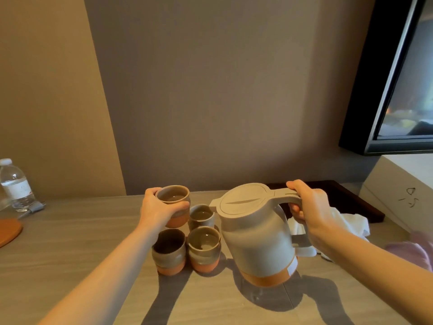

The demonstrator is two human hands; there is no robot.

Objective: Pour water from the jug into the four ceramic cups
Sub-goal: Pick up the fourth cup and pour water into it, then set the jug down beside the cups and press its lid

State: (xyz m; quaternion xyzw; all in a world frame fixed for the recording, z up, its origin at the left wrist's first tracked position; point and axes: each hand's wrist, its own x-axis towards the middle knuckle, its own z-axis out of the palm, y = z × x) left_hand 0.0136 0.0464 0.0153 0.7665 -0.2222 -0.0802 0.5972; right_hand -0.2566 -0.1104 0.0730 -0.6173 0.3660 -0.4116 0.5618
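A beige jug (255,235) with an orange base hangs just above the table, its lid closed and its spout pointing left. My right hand (311,214) grips its handle. My left hand (159,209) holds a ceramic cup (174,202) lifted above the table, with liquid showing inside. Three more grey and terracotta cups stand on the table below: a back cup (201,216) beside the jug's spout, a front left cup (169,254) with a dark inside, and a front right cup (204,248).
A plastic water bottle (15,184) stands at the far left, next to an orange round board (9,231). A dark tray (351,202), a white cloth (351,224) and a white box (398,195) lie right of the jug. A framed screen (398,90) hangs on the wall.
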